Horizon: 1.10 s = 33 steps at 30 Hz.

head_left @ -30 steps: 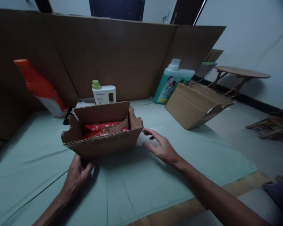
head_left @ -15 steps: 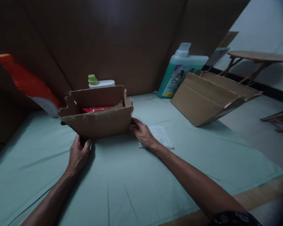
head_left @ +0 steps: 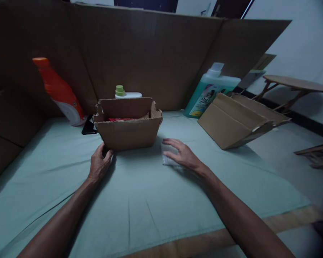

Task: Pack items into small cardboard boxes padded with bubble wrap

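A small open cardboard box (head_left: pixel 131 134) stands on the pale green cloth, with something red (head_left: pixel 121 119) showing inside; the rest of its contents is hidden. My left hand (head_left: pixel 100 163) holds the box's lower left corner, thumb in front and fingers partly hidden at the side. To the right of the box, my right hand (head_left: pixel 183 154) hovers over or touches a clear bubble-wrap piece (head_left: pixel 168 162), its thumb and fingers apart. Much of that bubble wrap is covered by the hand.
Behind the box is a white bottle with a green cap (head_left: pixel 127 95). An orange-red bottle (head_left: pixel 60 93) and a black phone-like object (head_left: pixel 89 127) are at left. At right stand a teal liquid bottle (head_left: pixel 204 95) and a tilted cardboard box (head_left: pixel 228 122). Cardboard panels (head_left: pixel 150 57) wall the back.
My right hand has left the box's lower right corner and moved right onto the bubble wrap. My left hand stays at the box. The view has tilted up and shifted left.
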{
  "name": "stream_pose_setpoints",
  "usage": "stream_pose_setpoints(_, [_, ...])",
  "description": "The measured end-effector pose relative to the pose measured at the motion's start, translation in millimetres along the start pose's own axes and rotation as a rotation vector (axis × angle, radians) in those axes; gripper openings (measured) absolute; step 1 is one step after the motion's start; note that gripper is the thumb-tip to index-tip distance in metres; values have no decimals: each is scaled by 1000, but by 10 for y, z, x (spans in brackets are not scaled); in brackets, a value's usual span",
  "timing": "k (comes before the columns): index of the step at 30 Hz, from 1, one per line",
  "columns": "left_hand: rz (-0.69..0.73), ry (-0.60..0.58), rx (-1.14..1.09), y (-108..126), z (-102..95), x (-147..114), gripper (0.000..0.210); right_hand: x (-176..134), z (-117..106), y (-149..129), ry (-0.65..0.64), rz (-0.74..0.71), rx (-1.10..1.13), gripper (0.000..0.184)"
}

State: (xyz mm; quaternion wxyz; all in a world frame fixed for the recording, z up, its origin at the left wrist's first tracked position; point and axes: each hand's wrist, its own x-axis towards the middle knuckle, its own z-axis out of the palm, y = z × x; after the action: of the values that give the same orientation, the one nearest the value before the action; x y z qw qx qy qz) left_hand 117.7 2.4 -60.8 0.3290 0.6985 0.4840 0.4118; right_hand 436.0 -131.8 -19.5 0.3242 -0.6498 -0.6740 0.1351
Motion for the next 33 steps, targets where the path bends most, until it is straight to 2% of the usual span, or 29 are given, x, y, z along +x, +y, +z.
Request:
stream_pose_setpoints(2, [8, 14, -21, -13, 11, 4, 42, -216, -40, 1, -47, 54, -55, 58])
stream_pose_setpoints(3, [8, 32, -31, -24, 15, 7, 46, -296, -42, -3, -11, 101, -22, 55])
stream_pose_setpoints(5, [-5, 96, -47, -44, 8, 0, 57, -379, -47, -22, 127, 187, 96, 38])
stream_pose_setpoints(7, [14, 194, -31, -43, -27, -48, 65, -376, -93, -72, 263, 223, 189, 33])
stream_pose_setpoints(9, [125, 273, 23, 3, -85, -170, 65, -332, -185, -172, 356, 227, 262, 38])
stream_pose_setpoints(11, [277, 282, 62, 104, -132, -366, 61, -289, -281, -330, 423, 218, 346, 43])
stream_pose_setpoints(12, [333, 253, 59, 173, -142, -478, 60, -274, -317, -431, 446, 208, 401, 44])
stream_pose_setpoints(14, [344, 140, -3, 334, -122, -689, 65, -256, -349, -673, 480, 188, 618, 40])
stream_pose_setpoints(18, [155, -128, -178, 642, 1, -883, 95, -260, -316, -1256, 456, 181, 1242, 31])
stream_pose_setpoints(21, [110, -234, -304, 787, 42, -846, 110, -263, -292, -1642, 391, 161, 1408, 28])
stream_pose_setpoints(22, [99, -293, -373, 816, 35, -826, 108, -256, -285, -1729, 373, 155, 1431, 27])
stream_pose_setpoints(24, [28, -502, -554, 846, -6, -802, 94, -232, -258, -1802, 362, 153, 1451, 25])
stream_pose_setpoints(26, [-136, -769, -693, 838, -80, -800, 74, -226, -200, -1719, 398, 172, 1446, 26])
stream_pose_setpoints(28, [-310, -937, -720, 792, -188, -805, 60, -290, -117, -1483, 447, 232, 1408, 28])
stream_pose_setpoints(30, [-425, -964, -687, 707, -328, -807, 53, -457, -43, -1148, 477, 361, 1308, 32])
stream_pose_setpoints(33, [-515, -900, -592, 521, -567, -843, 55, -833, -24, -677, 532, 594, 1031, 35])
